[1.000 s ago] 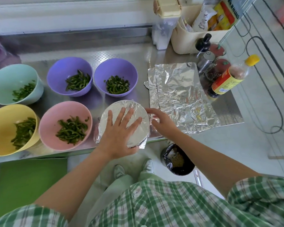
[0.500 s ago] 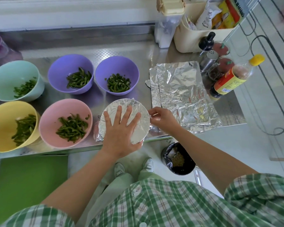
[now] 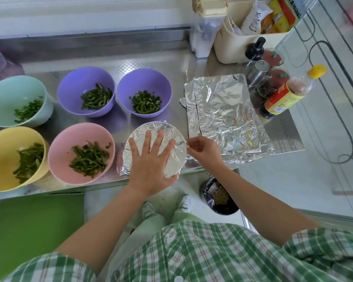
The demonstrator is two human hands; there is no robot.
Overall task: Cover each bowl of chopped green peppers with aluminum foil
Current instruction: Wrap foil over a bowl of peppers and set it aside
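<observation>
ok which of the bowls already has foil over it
The front-row bowl right of the pink bowl, under the flat left hand. Only its top is hidden by foil; the other five show their green peppers.

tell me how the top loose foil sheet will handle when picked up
Probably floppy and light: the foil sheets lie thin and wrinkled. Likely to crease further if gripped hard. May drag the sheet beneath, since they overlap.

The head camera looks steeply down, close over the steel counter (image 3: 167,64).
</observation>
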